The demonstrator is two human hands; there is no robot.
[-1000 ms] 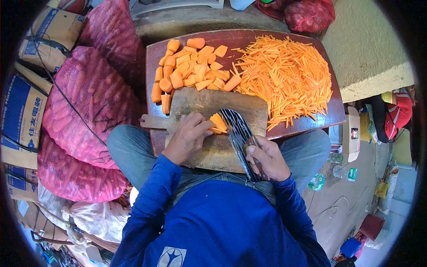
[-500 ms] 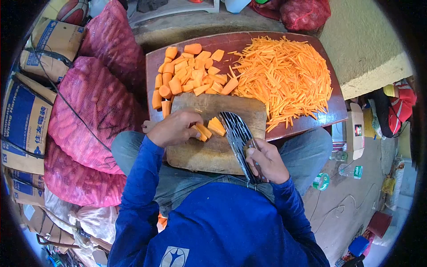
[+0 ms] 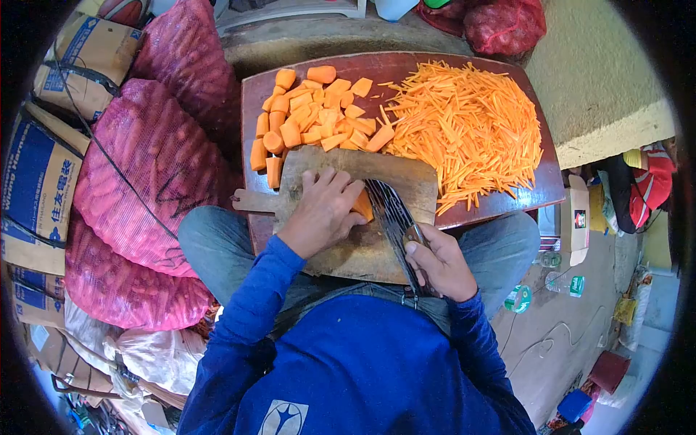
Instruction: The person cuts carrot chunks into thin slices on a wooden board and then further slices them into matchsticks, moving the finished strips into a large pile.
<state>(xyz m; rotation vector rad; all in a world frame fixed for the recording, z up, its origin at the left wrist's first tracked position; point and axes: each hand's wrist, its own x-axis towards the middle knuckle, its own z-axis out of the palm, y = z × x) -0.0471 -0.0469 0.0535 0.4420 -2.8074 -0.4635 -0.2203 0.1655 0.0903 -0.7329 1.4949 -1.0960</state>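
Observation:
A wooden cutting board [image 3: 413, 174] with a handle at its left lies across the near edge of the table. My left hand [image 3: 325, 212] is on the board, fingers curled over a carrot piece [image 3: 365, 207] and pressing it down; most of that piece is hidden under them. In my right hand [image 3: 442, 262] is the wooden handle of a broad dark knife [image 3: 388, 214] with light streaks along its blade. The blade points away from me, its edge side right beside the carrot piece and my left fingertips.
Beyond the board, peeled carrot chunks [image 3: 319, 119] cover the left of the red-brown table [image 3: 250, 94]. A big heap of carrot sticks [image 3: 467, 130] fills its right. Pink mesh sacks [image 3: 145, 174] and cardboard boxes [image 3: 36, 188] stand at left; plastic bottles [image 3: 565, 284] lie on the floor at right.
My left hand has moved right across the board, from holding cut carrot slices at the left to covering the carrot piece by the blade. The knife has barely shifted.

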